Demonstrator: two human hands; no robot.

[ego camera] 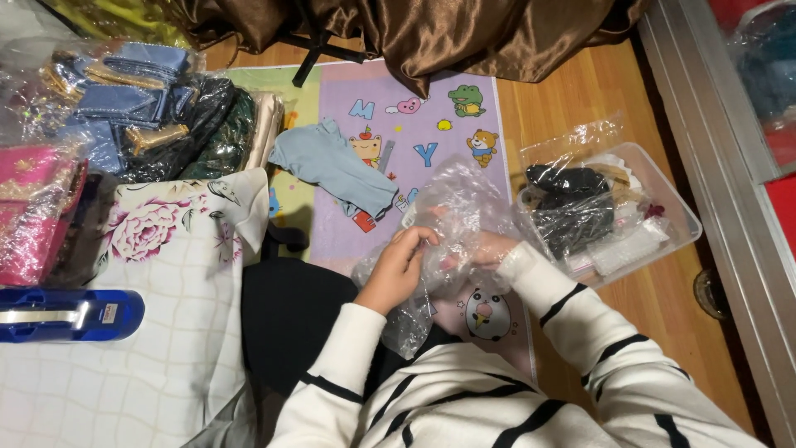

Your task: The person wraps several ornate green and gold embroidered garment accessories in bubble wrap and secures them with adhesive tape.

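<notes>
Several wrapped bundles lay at your far left: pink packages (33, 211), cut off by the frame edge, and blue and dark fabric packs (141, 112) under glare that made their contents hard to make out. Below them a blue tape dispenser (70, 315) rested on a floral cloth (166, 274). Further right, a pale blue garment (332, 170) lay on the cartoon-printed mat (431, 108), partly covered at the top by brown satin fabric (431, 37). Your left hand (400, 270) gripped a crinkled clear plastic bag (460, 203), its fingers (421, 241) curled and clamped on the film above your lap. Your right hand (489, 249) sat behind the same bag, mostly veiled by the plastic, so you could not tell how its fingers were set. Whatever the bag held was hidden by its folds. At your right, a clear plastic box (676, 220) stood on the wooden floor (564, 108), holding dark bagged items that stayed indistinct.
</notes>
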